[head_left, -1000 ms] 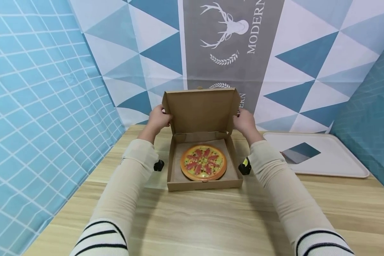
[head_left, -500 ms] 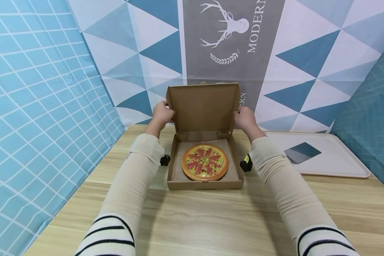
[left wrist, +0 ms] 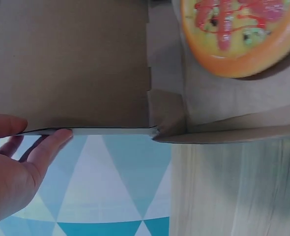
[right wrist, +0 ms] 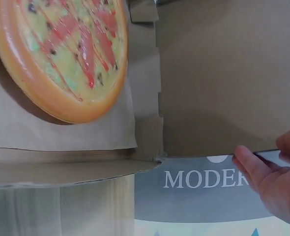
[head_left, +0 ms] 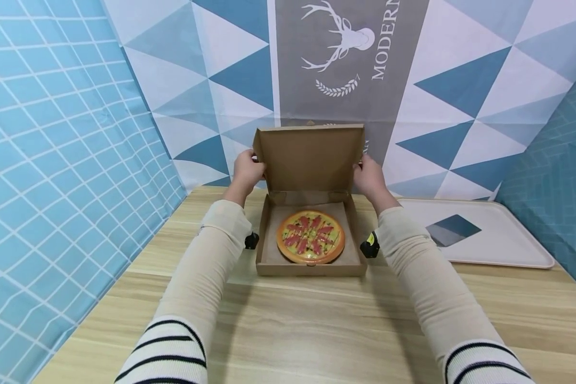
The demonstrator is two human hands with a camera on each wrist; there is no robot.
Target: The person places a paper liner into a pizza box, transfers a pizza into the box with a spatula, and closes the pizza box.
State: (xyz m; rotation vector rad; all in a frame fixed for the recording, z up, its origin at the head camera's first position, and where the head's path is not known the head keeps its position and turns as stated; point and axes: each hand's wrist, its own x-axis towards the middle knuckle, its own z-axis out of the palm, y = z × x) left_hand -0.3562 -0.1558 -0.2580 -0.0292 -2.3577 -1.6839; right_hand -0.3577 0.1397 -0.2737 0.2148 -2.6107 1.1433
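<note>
A cardboard pizza box [head_left: 312, 271] stands open on the wooden table, its lid [head_left: 311, 160] raised at the back. Inside, on a sheet of brown paper [right wrist: 105, 135], lies a round pizza [head_left: 311, 237] with red strips on top. My left hand [head_left: 248, 173] pinches the left side edge of the lid; in the left wrist view, thumb and fingers [left wrist: 50, 147] meet along that edge. On the opposite side my right hand [head_left: 370, 177] grips the lid's right edge, its fingers [right wrist: 250, 164] bent over it in the right wrist view.
To the right on the table [head_left: 288, 330] lies a pale tray [head_left: 513, 240] showing a dark diamond-shaped patch [head_left: 453, 230]. A patterned wall covering [head_left: 465, 106] rises close behind the box, and a blue tiled one [head_left: 77, 160] on the left.
The box, with the pizza inside, has shifted slightly right and away from me. The lid tops out a little higher and farther right, and both hands keep their hold on it.
</note>
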